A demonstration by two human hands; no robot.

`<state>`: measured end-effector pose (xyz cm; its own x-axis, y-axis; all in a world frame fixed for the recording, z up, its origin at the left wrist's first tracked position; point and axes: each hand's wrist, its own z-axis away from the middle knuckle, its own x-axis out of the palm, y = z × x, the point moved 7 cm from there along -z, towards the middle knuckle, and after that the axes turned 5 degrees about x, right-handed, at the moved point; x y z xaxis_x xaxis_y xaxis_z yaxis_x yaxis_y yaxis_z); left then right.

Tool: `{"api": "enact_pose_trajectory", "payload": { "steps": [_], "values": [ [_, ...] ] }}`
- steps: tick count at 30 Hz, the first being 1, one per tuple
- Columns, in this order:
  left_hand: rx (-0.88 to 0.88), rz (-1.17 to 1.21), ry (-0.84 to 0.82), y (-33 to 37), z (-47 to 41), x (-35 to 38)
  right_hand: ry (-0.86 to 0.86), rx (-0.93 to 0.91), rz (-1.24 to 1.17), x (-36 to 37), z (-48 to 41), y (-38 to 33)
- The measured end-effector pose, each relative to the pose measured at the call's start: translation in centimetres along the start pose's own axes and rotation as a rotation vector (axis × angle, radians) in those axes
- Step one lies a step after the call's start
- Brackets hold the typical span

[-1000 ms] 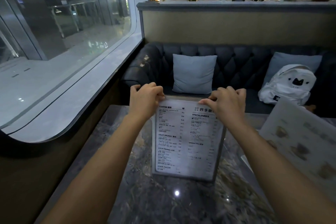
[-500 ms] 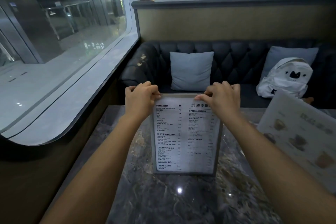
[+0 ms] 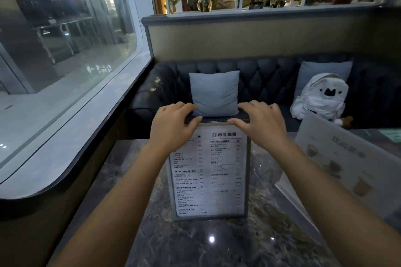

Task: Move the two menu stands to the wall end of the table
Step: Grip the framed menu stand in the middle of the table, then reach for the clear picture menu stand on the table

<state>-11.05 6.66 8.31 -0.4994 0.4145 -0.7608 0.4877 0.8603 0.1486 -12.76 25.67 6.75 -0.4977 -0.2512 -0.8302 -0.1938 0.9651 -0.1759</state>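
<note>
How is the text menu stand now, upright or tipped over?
Upright: the text menu stand rests on its bottom edge on the table.

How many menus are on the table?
2. The text menu stand is mid-table, left hand and right hand gripping its top. The picture menu stand is at the right, partly cropped.

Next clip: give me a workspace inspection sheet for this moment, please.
Surface: dark marble table, glossy.
Job's things: text menu stand upright at the middle; picture menu stand at the right edge, blurred.
Clutter: a greenish thing at the far right, too blurred to name.
Hands: left hand and right hand both hold the text menu stand's top edge.
Cables: nothing seen.
Surroundings: window on the left; dark sofa with two cushions and a white backpack.
</note>
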Motion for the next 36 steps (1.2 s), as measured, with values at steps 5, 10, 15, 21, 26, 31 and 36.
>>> {"api": "enact_pose_trajectory", "payload": {
  "steps": [5,10,15,21,26,31,36],
  "values": [
    [0.137,0.123,-0.004,6.4,-2.9,2.1,0.066,0.046,0.020,-4.0,2.0,3.6],
    [0.263,0.248,-0.044,13.5,-5.0,5.3,0.096,0.161,0.073,-7.6,5.0,9.0],
    [0.383,0.327,-0.106,19.2,-6.1,8.9,0.073,0.291,0.150,-10.1,8.5,14.2],
    [0.427,0.298,-0.215,22.7,-6.5,13.4,0.033,0.339,0.215,-11.3,12.1,17.7],
    [0.425,0.232,-0.239,23.3,-6.5,14.8,0.053,0.354,0.168,-11.5,13.0,19.1],
    [0.436,0.180,-0.187,23.1,-6.6,13.6,0.101,0.348,0.127,-11.4,12.8,20.0],
    [0.435,0.169,-0.184,22.8,-6.8,12.7,0.129,0.370,0.075,-11.1,12.5,21.2]
  ]
}}
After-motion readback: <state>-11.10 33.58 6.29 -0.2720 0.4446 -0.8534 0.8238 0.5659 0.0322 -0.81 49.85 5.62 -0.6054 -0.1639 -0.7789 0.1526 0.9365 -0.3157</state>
